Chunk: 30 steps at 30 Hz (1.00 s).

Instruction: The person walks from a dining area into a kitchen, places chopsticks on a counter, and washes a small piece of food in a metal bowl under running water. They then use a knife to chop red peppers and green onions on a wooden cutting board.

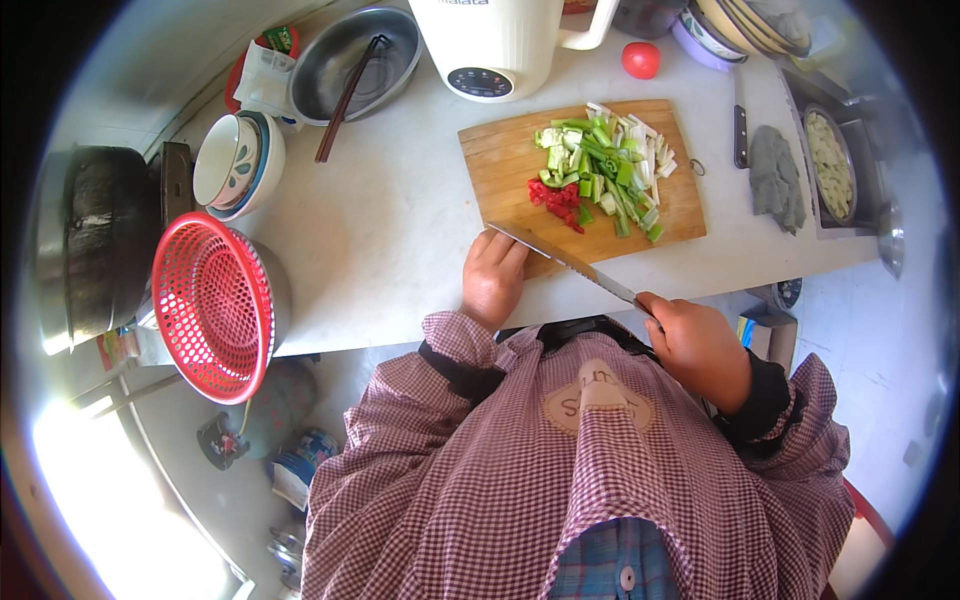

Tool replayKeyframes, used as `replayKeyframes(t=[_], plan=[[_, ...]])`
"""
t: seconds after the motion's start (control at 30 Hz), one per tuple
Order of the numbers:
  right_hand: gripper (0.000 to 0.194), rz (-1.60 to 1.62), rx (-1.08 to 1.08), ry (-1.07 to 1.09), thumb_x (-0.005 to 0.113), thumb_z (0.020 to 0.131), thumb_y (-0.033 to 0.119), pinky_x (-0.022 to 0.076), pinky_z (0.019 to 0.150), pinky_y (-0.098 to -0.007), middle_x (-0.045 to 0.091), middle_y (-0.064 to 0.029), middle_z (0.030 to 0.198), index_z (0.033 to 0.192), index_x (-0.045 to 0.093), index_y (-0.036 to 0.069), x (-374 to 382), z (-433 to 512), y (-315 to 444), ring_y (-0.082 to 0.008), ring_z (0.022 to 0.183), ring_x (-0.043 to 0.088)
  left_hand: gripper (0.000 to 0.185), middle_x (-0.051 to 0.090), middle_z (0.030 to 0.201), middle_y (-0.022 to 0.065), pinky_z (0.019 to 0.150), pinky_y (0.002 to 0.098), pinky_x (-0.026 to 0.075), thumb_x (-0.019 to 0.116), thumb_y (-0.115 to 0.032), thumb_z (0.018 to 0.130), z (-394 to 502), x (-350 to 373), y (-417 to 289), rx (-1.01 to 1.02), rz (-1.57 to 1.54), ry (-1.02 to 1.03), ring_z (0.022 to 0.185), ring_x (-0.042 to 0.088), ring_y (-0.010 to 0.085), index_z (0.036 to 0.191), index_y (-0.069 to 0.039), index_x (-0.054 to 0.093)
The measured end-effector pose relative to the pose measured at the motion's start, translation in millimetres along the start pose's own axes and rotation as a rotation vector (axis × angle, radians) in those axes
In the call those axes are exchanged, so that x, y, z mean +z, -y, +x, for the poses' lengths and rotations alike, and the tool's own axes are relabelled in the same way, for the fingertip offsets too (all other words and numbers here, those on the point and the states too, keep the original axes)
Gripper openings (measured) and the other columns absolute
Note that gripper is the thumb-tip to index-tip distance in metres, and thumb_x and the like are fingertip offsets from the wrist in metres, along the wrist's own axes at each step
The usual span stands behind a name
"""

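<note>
My right hand grips the handle of a kitchen knife. The long blade slants up and left over the near edge of a wooden cutting board. By the blade's tip, my left hand rests with bent fingers at the board's near left corner; whether anything is under them is hidden. Farther back on the board lie chopped green pepper and scallion-like green pieces, pale sliced stalks and a small heap of chopped red pepper.
Left stand a red plastic colander, stacked bowls and a steel basin with chopsticks. A white jug appliance and tomato sit behind. Right are another knife, grey cloth and a sink holding a bowl.
</note>
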State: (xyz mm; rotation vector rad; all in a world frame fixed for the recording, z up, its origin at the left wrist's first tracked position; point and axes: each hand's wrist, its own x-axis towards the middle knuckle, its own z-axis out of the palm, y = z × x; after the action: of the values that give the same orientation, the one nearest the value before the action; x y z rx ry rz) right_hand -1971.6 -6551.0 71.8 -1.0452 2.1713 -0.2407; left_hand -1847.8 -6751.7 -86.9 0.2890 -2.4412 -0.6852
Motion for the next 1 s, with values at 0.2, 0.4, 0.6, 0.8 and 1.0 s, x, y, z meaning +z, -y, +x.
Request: replayKeyframes(t=[0.2, 0.4, 0.6, 0.8, 1.0], plan=[[0.025, -0.087, 0.03, 0.095, 0.047, 0.084, 0.012, 0.0459, 0.062, -0.0469, 0.062, -0.0222, 0.075, 0.105, 0.057, 0.0, -1, 9, -7, -0.0399, 0.067, 0.059, 0.031, 0.06, 0.094, 0.0118, 0.078, 0.0367, 0.049, 0.057, 0.006, 0.06, 3, -3, -1, 0.005, -0.013, 0.005, 0.089, 0.056, 0.0304, 0.09, 0.0, 0.062], [0.016, -0.174, 0.011, -0.006, 0.049, 0.077, 0.009, 0.0449, 0.056, -0.0482, 0.06, -0.0209, 0.068, 0.088, 0.057, 0.0, 29, 29, -13, -0.0399, 0.061, 0.057, 0.03, 0.06, 0.091, 0.0126, 0.073, 0.0371, 0.049, 0.058, 0.007, 0.06, 5, 1, 1, -0.045, -0.036, -0.079, 0.084, 0.056, 0.0313, 0.089, -0.001, 0.062], [0.016, -0.21, 0.014, 0.098, 0.051, 0.075, 0.01, 0.0465, 0.06, -0.0472, 0.061, -0.0217, 0.07, 0.08, 0.061, -0.001, 10, 33, -11, -0.0398, 0.064, 0.058, 0.029, 0.058, 0.091, 0.0125, 0.073, 0.0388, 0.049, 0.057, 0.009, 0.063, 12, -2, 2, -0.052, -0.069, -0.024, 0.083, 0.055, 0.0325, 0.09, -0.002, 0.061], [0.017, -0.254, -0.003, 0.081, 0.049, 0.076, 0.01, 0.0465, 0.062, -0.0475, 0.061, -0.0228, 0.071, 0.08, 0.061, -0.001, 13, 42, 2, -0.04, 0.067, 0.059, 0.029, 0.057, 0.094, 0.0143, 0.077, 0.0402, 0.048, 0.055, 0.011, 0.064, 14, -1, -6, -0.057, -0.146, -0.081, 0.09, 0.054, 0.0354, 0.091, -0.001, 0.06], [0.023, -0.192, -0.098, -0.043, 0.05, 0.082, 0.017, 0.0457, 0.061, -0.048, 0.059, -0.0243, 0.068, 0.08, 0.061, -0.003, 42, 73, -3, -0.042, 0.066, 0.058, 0.027, 0.057, 0.092, 0.0138, 0.075, 0.0388, 0.047, 0.056, 0.009, 0.064, 7, -3, -4, -0.035, -0.155, -0.025, 0.088, 0.054, 0.0337, 0.089, 0.001, 0.06]])
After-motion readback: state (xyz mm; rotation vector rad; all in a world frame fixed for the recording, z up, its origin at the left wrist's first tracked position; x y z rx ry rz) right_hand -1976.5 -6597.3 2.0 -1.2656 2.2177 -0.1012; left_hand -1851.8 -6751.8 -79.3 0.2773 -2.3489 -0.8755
